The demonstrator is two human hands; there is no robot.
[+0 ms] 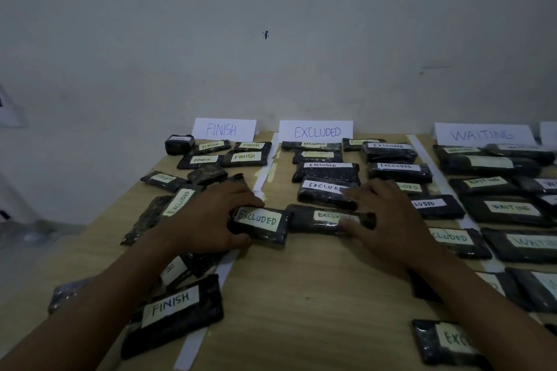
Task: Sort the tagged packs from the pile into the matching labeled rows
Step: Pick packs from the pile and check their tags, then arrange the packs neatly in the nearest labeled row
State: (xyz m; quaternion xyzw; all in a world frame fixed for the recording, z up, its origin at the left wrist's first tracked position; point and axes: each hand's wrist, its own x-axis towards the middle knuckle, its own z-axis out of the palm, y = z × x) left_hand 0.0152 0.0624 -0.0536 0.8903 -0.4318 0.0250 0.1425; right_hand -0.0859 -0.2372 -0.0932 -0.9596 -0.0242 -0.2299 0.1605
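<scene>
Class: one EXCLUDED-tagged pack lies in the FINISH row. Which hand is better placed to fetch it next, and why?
Probably left, once it drops its held pack: the left hand is beside the stray pack; the right hand is across the divider.

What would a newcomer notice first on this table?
Two bare hands meet mid-table: the left hand grips a dark pack tagged EXCLUDED, and the right hand rests on a neighbouring EXCLUDED pack. Behind them the FINISH sign, EXCLUDED sign and WAITING sign stand against the wall, each heading a column of dark tagged packs on the wooden table.
</scene>
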